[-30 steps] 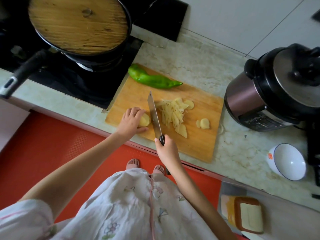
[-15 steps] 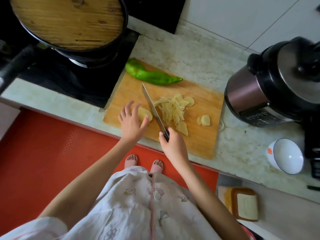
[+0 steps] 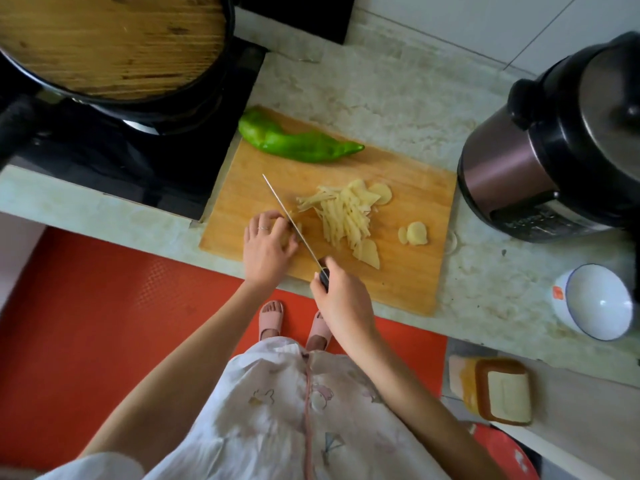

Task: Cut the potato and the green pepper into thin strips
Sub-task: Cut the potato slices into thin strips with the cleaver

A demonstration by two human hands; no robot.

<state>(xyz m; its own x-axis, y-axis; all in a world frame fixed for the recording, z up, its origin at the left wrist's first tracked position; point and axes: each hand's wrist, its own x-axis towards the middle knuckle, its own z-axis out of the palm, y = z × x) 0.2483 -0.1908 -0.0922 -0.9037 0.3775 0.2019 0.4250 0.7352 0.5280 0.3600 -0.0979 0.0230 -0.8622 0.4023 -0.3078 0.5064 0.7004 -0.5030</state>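
Observation:
On the wooden cutting board (image 3: pixel 408 282) lies a whole green pepper (image 3: pixel 298 142) along the far edge. A pile of pale potato strips and slices (image 3: pixel 346 216) sits mid-board, with two small potato pieces (image 3: pixel 415 233) to its right. My left hand (image 3: pixel 266 244) curls over a stack of potato slices, which it mostly hides. My right hand (image 3: pixel 341 303) grips the dark handle of a knife (image 3: pixel 291 218); the blade's edge is down on the board, tight against my left fingers.
A black pan with a wooden lid (image 3: pixel 107 46) stands on the stove at the far left. A pressure cooker (image 3: pixel 561 150) is right of the board, a white bowl (image 3: pixel 595 301) near the counter's front edge. Orange mat (image 3: pixel 86 306) lies on the floor below.
My left hand, which had spread open above the potato, has curled back down over it. The knife has come down beside those fingers.

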